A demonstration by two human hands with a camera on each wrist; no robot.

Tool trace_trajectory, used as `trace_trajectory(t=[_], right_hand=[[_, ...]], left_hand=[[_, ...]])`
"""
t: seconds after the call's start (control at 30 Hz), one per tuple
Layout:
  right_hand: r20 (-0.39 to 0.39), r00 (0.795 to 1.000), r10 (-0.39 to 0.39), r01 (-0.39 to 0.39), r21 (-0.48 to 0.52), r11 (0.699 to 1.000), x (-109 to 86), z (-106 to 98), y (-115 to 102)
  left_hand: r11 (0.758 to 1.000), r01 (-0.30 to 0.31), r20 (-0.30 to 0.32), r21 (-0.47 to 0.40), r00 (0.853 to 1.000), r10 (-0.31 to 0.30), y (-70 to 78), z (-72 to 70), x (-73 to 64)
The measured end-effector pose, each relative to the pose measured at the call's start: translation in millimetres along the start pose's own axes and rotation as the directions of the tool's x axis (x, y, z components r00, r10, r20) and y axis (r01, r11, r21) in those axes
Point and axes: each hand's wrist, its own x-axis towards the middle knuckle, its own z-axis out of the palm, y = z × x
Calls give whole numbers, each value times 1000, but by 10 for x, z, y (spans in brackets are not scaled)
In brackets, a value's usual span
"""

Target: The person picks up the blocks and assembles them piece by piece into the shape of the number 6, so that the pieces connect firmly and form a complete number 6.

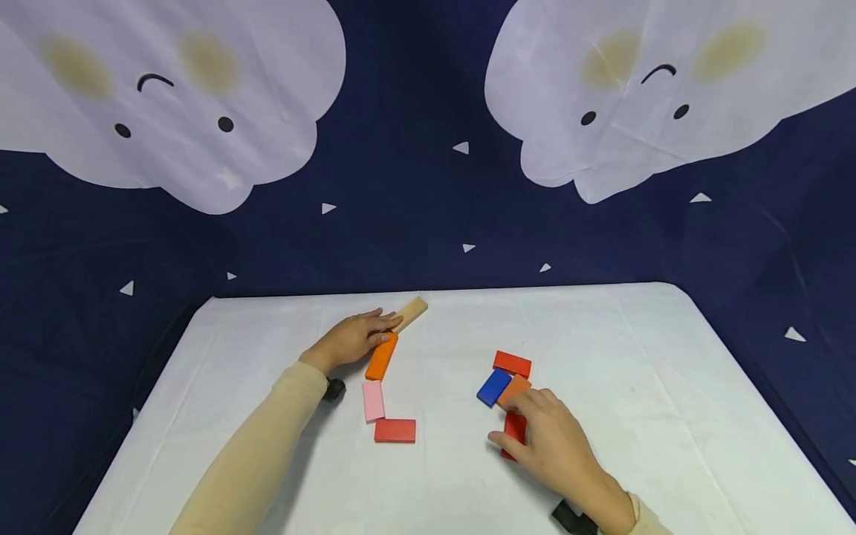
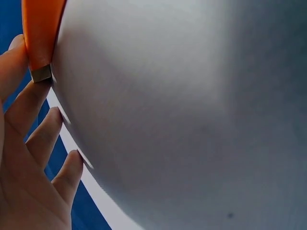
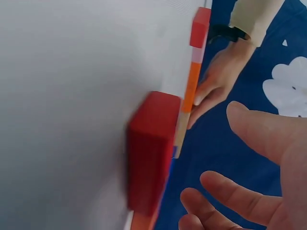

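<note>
In the head view my left hand [image 1: 351,339] reaches to the far end of a left-hand group of blocks. Its outstretched fingers lie over the near part of a plain wooden block [image 1: 413,312], and the thumb is by the top end of an orange block [image 1: 382,357]. The left wrist view shows fingertips against the blocks' end beside the orange block [image 2: 43,31]. My right hand [image 1: 558,442] hovers around a red block [image 1: 514,431], thumb and fingers spread apart. In the right wrist view a gap separates those fingers from the red block [image 3: 151,148].
Below the orange block lie a pink block [image 1: 374,401] and a red block [image 1: 395,431]. Beyond the right hand are a blue block [image 1: 494,387], a light orange block [image 1: 513,389] and another red block [image 1: 512,363]. A white table [image 1: 455,490] meets dark blue cloth [image 1: 414,238] behind.
</note>
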Motion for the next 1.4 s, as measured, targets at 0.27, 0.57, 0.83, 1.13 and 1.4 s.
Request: trace_trajectory(t=[0.27,0.57,0.83,1.13,1.4], right_hand=[[41,998,43,-42,-30,999,-123,-38,64],[85,992,89,-86,-35,996,-157,-38,80],[159,974,164,-163,-23,986,-154,-30,90],[201,960,194,-188,-50,981,-132,-12,33],[189,966,177,-170,-52,984,-142,-3,46]], left_hand=[[1000,4,3,6,1000,-4,-19,-9,13],[1000,9,8,9,1000,-9,-2,-5,22],[1000,15,9,12,1000,-15,-2,-4,17],[1000,14,12,13,1000,-14,-3,-22,8],[1000,18,11,1,1000,-18,-9,-10,18]])
